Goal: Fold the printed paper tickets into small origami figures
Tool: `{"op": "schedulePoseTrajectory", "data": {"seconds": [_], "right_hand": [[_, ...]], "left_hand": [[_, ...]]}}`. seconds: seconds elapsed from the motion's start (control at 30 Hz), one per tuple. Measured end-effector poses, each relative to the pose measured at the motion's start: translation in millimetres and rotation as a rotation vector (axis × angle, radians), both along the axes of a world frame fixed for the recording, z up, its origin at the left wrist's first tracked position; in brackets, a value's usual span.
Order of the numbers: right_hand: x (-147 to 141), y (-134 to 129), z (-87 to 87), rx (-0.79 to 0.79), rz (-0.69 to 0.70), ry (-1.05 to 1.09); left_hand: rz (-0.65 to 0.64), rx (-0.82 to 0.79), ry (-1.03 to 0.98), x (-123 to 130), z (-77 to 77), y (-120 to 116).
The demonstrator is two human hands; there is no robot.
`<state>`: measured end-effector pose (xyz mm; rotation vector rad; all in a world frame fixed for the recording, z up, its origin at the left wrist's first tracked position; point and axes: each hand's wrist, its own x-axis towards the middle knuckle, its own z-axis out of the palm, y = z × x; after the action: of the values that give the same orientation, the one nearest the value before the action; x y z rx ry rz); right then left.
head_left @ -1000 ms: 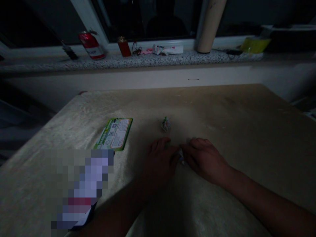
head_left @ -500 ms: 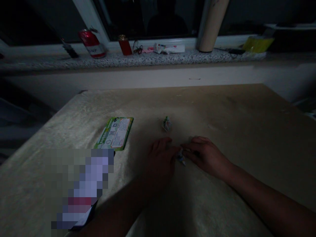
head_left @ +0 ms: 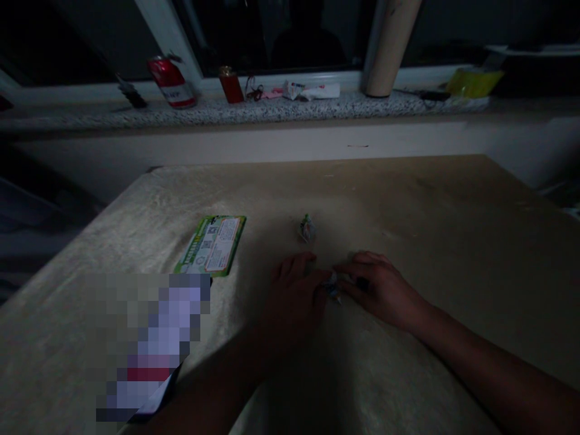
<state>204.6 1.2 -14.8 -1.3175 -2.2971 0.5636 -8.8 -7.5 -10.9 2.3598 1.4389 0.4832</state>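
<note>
A small crumpled wrapper (head_left: 333,289), whitish with bluish parts, lies on the table between my two hands. On its left side my left hand (head_left: 294,296) rests low, palm down, with thumb and forefinger at the wrapper. From the right, my right hand (head_left: 378,284) pinches at it with thumb and forefinger, the other fingers curled. Fingertips cover part of the wrapper, and dim light blurs its details. Just beyond my left fingers sits a second small crumpled wrapper (head_left: 307,229), clear-looking with green on top, touched by neither hand.
A green printed packet (head_left: 212,244) lies left on the table (head_left: 435,217), beside a pixelated phone-like object (head_left: 158,338). Along the stone windowsill (head_left: 263,113) stand a red can (head_left: 172,84), a red jar (head_left: 231,84), a cardboard tube (head_left: 392,48) and a yellow item (head_left: 473,81).
Both hands stay almost in place. The wrapper between them has shifted and turned slightly under the fingers. The whole view has moved a little.
</note>
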Motion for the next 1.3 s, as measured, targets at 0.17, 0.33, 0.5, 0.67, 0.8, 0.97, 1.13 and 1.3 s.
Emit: {"op": "schedulePoseTrajectory", "data": {"seconds": [0.17, 0.33, 0.5, 0.67, 0.8, 0.97, 1.13, 1.3], "right_hand": [[-2, 1, 4.0, -0.010, -0.027, -0.047], [-3, 2, 3.3, 0.004, -0.036, -0.071], [-2, 2, 2.2, 0.006, -0.022, -0.065], [-4, 0, 4.0, -0.006, -0.048, -0.074], [-4, 1, 4.2, -0.008, -0.042, -0.071], [-2, 1, 5.1, -0.020, -0.018, -0.080], [-2, 0, 11.6, -0.021, -0.021, -0.169], [-3, -2, 15.1, -0.020, 0.008, -0.251]], "left_hand": [[-0.005, -0.014, 0.017, 0, 1.9, -1], [-0.003, -0.028, 0.020, 1, 3.1, -3], [0.018, -0.013, 0.037, 3, 2.8, -5], [0.037, 0.016, 0.057, 6, 3.3, -6], [0.027, 0.000, 0.069, 7, 6.5, -6], [0.009, -0.026, 0.063, 4, 7.6, -6], [-0.007, -0.048, 0.073, 2, 8.5, -5], [-0.027, -0.064, 0.121, 1, 11.7, -3]]}}
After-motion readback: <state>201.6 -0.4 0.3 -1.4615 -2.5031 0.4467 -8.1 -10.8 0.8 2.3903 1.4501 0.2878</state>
